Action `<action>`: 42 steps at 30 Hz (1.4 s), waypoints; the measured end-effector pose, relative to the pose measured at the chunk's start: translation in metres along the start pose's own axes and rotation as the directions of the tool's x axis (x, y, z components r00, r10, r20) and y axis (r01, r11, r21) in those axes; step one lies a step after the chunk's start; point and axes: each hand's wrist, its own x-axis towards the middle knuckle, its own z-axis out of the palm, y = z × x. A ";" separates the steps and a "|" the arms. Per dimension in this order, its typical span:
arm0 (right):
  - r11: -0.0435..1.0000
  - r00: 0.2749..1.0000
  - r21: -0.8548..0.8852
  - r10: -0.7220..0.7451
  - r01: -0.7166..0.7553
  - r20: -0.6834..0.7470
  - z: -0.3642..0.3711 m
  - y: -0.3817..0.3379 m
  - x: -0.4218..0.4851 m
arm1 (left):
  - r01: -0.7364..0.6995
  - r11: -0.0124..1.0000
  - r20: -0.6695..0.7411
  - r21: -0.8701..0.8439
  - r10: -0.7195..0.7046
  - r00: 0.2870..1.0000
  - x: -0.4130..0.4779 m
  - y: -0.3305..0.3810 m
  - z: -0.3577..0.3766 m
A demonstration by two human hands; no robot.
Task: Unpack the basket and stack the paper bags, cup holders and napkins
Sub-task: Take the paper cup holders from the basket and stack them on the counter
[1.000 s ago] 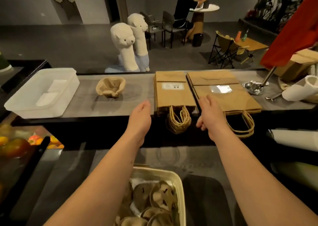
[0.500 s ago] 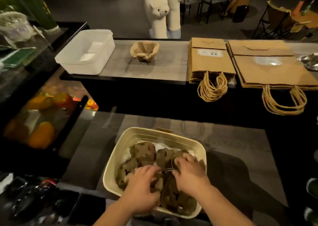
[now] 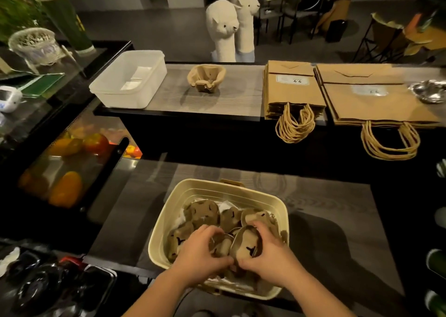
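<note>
basket [image 3: 166, 217]: cream, holds brown cup holders [image 3: 202, 214] | paper bags [image 3: 293, 90]: two flat stacks, upper counter

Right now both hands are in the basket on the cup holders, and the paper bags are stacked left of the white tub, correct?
Not quite. The head view shows the paper bags stacked right of the white tub. Both hands, left and right, are in the basket on the cup holders.

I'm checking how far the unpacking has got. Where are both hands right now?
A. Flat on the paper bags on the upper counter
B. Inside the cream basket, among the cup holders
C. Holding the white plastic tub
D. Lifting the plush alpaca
B: the left hand and right hand are both down in the cream basket, closed around brown cup holders, while the paper bags lie untouched on the upper counter.
</note>
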 end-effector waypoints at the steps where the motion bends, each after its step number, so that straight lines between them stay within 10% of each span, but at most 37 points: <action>1: 0.992 1.000 0.130 0.011 -0.008 -0.021 -0.005 0.004 -0.001 | -0.010 0.997 -0.007 -0.072 0.009 1.000 -0.002 -0.002 -0.001; 6: 0.752 0.996 0.659 0.064 -0.005 -0.066 -0.017 0.008 -0.010 | -0.017 0.844 -0.152 -0.536 -0.077 0.985 -0.012 0.001 -0.023; 11: 0.090 0.997 0.993 0.021 -0.076 0.074 -0.037 -0.012 -0.033 | 0.121 0.090 0.101 -0.989 -0.200 0.974 -0.014 0.042 -0.044; 16: -0.165 0.999 0.986 0.014 -0.034 0.037 -0.051 -0.017 -0.042 | 0.311 -0.344 0.342 -0.886 -0.031 0.939 -0.010 0.072 -0.041; 30: -0.259 0.993 0.960 0.062 0.109 -0.096 -0.060 -0.029 -0.031 | 0.208 -0.199 0.204 -0.958 0.037 0.978 -0.011 0.075 -0.041; 36: 0.296 0.983 0.953 0.140 0.070 -0.115 -0.032 -0.050 -0.020 | 0.096 -0.027 0.092 -0.995 0.123 0.988 -0.015 0.089 -0.040; 42: 0.433 0.980 0.879 -0.078 0.200 -0.184 -0.026 -0.056 -0.015 | 0.026 -0.081 0.016 -0.996 0.112 0.994 -0.012 0.085 -0.048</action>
